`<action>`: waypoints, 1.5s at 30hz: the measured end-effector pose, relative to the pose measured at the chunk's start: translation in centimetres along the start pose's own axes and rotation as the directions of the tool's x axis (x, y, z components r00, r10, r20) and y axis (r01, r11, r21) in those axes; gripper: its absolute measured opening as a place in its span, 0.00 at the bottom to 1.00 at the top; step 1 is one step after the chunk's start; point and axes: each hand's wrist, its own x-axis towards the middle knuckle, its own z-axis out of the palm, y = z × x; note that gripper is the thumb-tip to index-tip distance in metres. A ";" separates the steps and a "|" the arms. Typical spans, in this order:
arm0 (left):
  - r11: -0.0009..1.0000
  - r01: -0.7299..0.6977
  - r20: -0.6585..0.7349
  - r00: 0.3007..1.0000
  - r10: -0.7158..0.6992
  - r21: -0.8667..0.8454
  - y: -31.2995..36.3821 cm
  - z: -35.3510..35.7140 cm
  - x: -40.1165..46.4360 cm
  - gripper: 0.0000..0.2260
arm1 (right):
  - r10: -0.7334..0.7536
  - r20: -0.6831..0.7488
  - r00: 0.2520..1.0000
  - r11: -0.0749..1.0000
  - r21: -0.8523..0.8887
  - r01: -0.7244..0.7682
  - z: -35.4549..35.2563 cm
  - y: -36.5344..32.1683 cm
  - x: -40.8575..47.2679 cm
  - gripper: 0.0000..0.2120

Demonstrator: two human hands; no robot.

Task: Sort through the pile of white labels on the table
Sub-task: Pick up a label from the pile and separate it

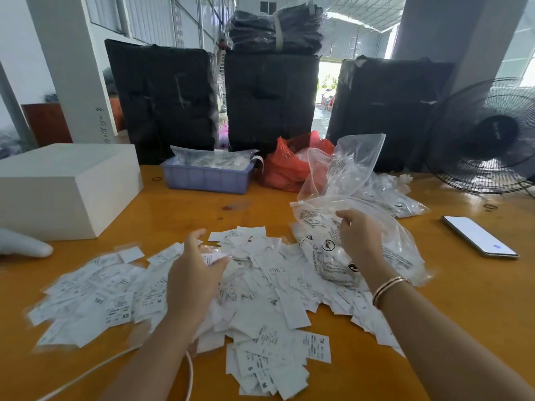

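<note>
Left hand (194, 273) pinching white labels (211, 259) above label pile (260, 299); right hand (359, 235) fingers spread, over clear plastic bag (318, 224).

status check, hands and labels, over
Left hand over the label pile, fingers curled on some labels. Right hand on clear bag. Nothing blocking.

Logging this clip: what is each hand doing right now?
Left hand: curled over the pile of white labels, contents of grip unclear.
Right hand: open, empty, over a clear plastic bag.

Motion blurs the left hand (192, 273); most label (117, 309) print is unreadable.
</note>
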 end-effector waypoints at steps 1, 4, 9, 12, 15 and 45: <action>0.997 0.005 0.002 1.000 -0.005 0.075 -0.3 0.0 0.1 0.31 | 0.039 0.049 0.998 0.997 -0.074 -0.036 0.1 0.5 0.6 0.17; 0.962 0.061 -0.004 0.998 -0.062 0.266 -1.0 0.0 0.4 0.36 | 0.119 0.211 0.970 0.954 -0.294 -0.053 0.5 1.9 1.5 0.13; 0.933 -0.022 -0.092 0.994 0.059 0.360 -0.9 -0.1 0.5 0.30 | 0.147 0.255 0.956 0.937 -0.344 -0.052 1.2 2.6 0.8 0.09; 0.925 -0.220 -0.092 0.961 0.260 0.311 -0.5 0.4 0.0 0.21 | 0.121 0.171 0.978 0.960 -0.271 -0.071 1.3 2.6 0.5 0.06; 0.878 -0.415 0.010 0.905 0.425 0.239 0.0 1.2 -1.0 0.16 | 0.096 0.129 0.987 0.980 -0.187 -0.071 1.4 2.9 0.3 0.07; 0.934 -0.280 0.157 0.935 0.317 -0.221 0.5 2.1 -1.9 0.02 | -0.394 0.270 0.879 0.872 0.411 0.264 2.2 -3.4 -8.6 0.06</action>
